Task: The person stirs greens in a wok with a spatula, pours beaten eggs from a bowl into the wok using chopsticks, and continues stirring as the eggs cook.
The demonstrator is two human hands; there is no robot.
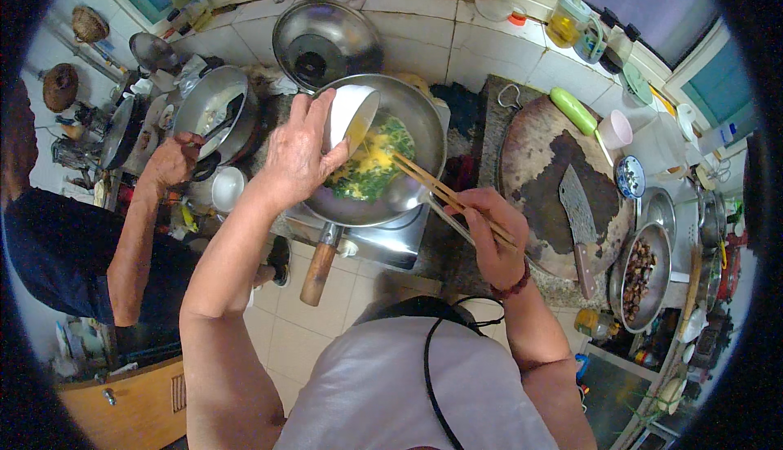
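Observation:
My left hand (300, 147) grips a white bowl (344, 114), tilted over a wok (428, 126) on a stove (391, 245). Yellow beaten egg (359, 132) is in the bowl, and more egg (374, 158) lies over chopped greens (394, 135) in broth inside the wok. Wooden chopsticks (437, 187) are in my right hand (498, 236), their tips at the egg. A metal ladle (407, 196) rests in the wok with its handle passing below the chopsticks towards my right hand; whether I hold it too, I cannot tell. The wok's wooden handle (319, 272) points towards me.
A cleaver (578, 211) and a green gourd (573, 110) lie on a round chopping board (526, 162) at right, near a metal bowl of brown pieces (639, 279). At left, a co-worker's hand (174, 159) is at a pot (214, 107). A wok lid (327, 40) leans behind.

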